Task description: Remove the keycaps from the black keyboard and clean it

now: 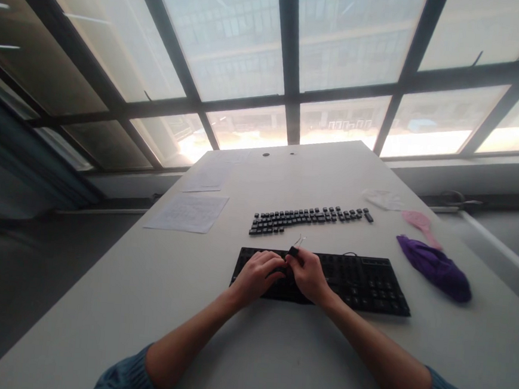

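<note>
A black keyboard (360, 283) lies on the white table (98, 302) in front of me. My left hand (257, 274) rests on its left part, fingers curled down on the keys. My right hand (309, 274) is closed in a pinch on a small wire keycap puller (295, 247), whose thin loops stick up above the fingers; a dark keycap seems caught in it. Beyond the keyboard, several loose black keycaps (307, 217) lie set out in rows.
Two paper sheets (189, 212) lie at the table's left. At the right lie a purple cloth (436, 268), a pink brush-like item (419, 222) and a pale wrapper (382, 198). Large windows stand behind the table's far edge.
</note>
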The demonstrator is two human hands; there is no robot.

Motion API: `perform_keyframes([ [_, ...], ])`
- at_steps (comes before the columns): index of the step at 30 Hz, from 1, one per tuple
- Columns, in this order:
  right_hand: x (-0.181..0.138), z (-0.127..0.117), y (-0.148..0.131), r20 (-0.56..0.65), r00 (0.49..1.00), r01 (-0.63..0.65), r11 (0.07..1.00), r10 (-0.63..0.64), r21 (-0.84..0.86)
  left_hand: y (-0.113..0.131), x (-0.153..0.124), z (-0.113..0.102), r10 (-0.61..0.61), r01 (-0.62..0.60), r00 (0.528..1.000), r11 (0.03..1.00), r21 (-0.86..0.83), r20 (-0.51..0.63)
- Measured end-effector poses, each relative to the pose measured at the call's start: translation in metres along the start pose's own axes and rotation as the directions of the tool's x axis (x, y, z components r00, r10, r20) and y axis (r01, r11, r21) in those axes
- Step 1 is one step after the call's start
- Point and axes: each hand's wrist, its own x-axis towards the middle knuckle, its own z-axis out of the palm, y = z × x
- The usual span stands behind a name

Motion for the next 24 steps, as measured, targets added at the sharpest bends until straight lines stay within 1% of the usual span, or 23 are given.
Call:
perform_keyframes([
  [1,0.000,0.000,0.001,-0.003,1.000,-0.015,1.000,0.015,0.010,0.001,0.000,0.000,0.039,-0.039,0.999,0.999,0.017,0.003],
  [3,0.000,0.001,0.001,-0.018,0.999,-0.043,0.998,0.044,0.041,0.004,0.001,-0.001,0.073,-0.073,0.997,0.997,0.025,-0.027],
  [5,0.001,0.001,0.001,-0.036,0.997,-0.071,0.994,0.074,0.086,0.006,0.003,-0.005,0.067,-0.067,0.995,0.998,0.000,-0.068],
  [7,0.002,0.002,0.001,-0.046,0.994,-0.095,0.986,0.102,0.134,0.005,0.007,-0.014,0.018,-0.023,0.994,0.999,-0.038,-0.106],
  [10,0.003,0.003,0.001,-0.041,0.993,-0.101,0.983,0.108,0.151,-0.005,0.027,-0.031,-0.068,0.060,0.986,0.997,-0.053,-0.152],
  [13,0.003,0.004,0.002,-0.029,0.997,-0.073,0.991,0.076,0.116,-0.024,0.059,-0.038,-0.063,0.066,0.985,0.998,0.015,-0.158],
  [15,0.002,0.004,0.002,-0.031,0.997,-0.061,0.993,0.065,0.103,-0.038,0.082,-0.032,-0.047,0.056,0.994,0.995,0.086,-0.103],
  [18,0.002,0.003,0.003,-0.030,0.997,-0.062,0.993,0.065,0.103,-0.056,0.108,-0.014,-0.039,0.041,0.999,0.982,0.182,-0.015],
  [21,0.002,0.003,0.003,-0.031,0.998,-0.054,0.995,0.057,0.086,-0.068,0.120,0.002,-0.032,0.014,0.997,0.969,0.248,0.066],
  [24,0.003,0.002,0.002,-0.033,0.998,-0.044,0.997,0.046,0.067,-0.075,0.123,0.009,-0.038,0.009,0.994,0.961,0.277,0.099],
])
